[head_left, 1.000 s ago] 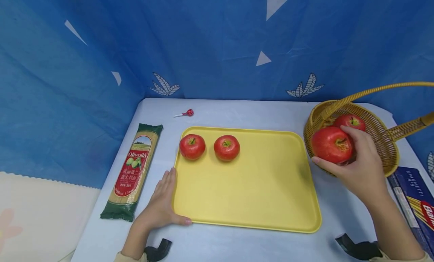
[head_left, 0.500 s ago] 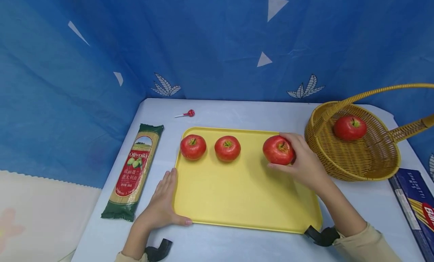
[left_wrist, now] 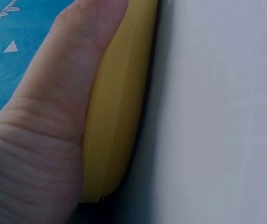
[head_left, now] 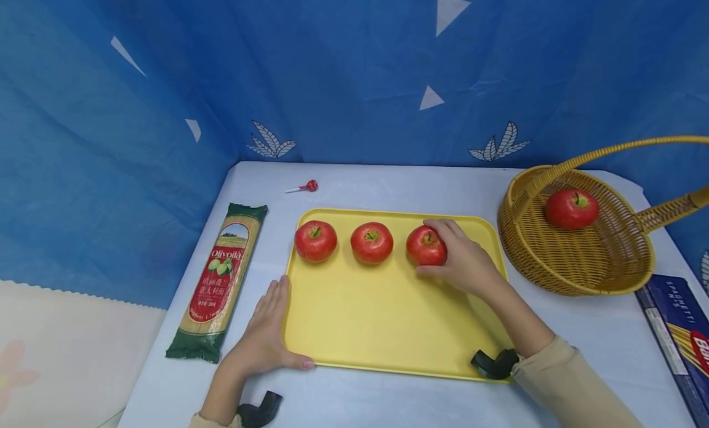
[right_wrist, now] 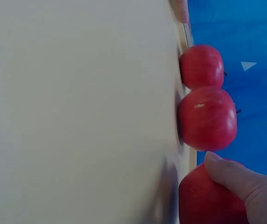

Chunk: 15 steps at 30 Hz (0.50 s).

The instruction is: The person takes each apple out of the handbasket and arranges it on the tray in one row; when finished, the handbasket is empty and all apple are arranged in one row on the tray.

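My right hand (head_left: 462, 258) grips a red apple (head_left: 425, 246) low over the right half of the yellow tray (head_left: 388, 329), thumb on its near side. In the right wrist view the thumb lies across this held apple (right_wrist: 210, 198). Left of it on the tray sit a middle apple (head_left: 372, 242) and a far-left apple (head_left: 315, 241), in one row along the back rim. My left hand (head_left: 266, 335) rests at the tray's front left corner, fingers straight along the left side and thumb along the front edge. The left wrist view shows that hand (left_wrist: 54, 93) against the tray's outer wall (left_wrist: 117, 102).
A wicker basket (head_left: 509, 249) with a tall handle stands right of the tray, one apple (head_left: 572, 208) inside. Blue spaghetti boxes (head_left: 676, 329) lie in front of it. A spaghetti packet (head_left: 218, 280) lies at the left, a lollipop (head_left: 304, 186) behind the tray.
My right hand has carried the apple out of the basket, leftward over the tray and down beside the middle apple. My left hand has stayed at the tray's corner.
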Available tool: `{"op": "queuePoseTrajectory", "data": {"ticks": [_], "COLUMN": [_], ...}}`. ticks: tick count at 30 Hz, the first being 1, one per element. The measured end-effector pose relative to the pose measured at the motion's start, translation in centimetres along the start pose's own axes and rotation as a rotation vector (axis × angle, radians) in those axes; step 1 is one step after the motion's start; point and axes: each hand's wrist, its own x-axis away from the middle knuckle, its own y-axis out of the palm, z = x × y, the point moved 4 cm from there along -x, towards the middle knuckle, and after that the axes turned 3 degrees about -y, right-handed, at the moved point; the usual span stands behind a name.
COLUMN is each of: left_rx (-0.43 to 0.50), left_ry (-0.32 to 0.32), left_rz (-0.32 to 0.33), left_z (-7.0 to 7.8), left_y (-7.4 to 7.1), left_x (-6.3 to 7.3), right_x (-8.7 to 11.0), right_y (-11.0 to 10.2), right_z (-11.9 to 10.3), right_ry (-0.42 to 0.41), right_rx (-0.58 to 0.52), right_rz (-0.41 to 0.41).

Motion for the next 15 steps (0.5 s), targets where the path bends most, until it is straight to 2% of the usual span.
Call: {"op": "queuePoseTrajectory", "data": {"ticks": [7, 15], "left_rx": [-0.002, 0.001], "left_ry": [-0.008, -0.020], "left_rz": [-0.003, -0.008], "left_z": [-0.1, -0.2], "left_y": [0.0, 0.0], "left_x": [-0.1, -0.1], "right_x": [-0.6, -0.7], "right_y": [0.9, 1.4], "right_z": [0.2, 0.3], "right_ry": [0.012, 0.007], "right_rx": [-0.049, -0.113], "right_rz": [-0.028, -0.006]}}
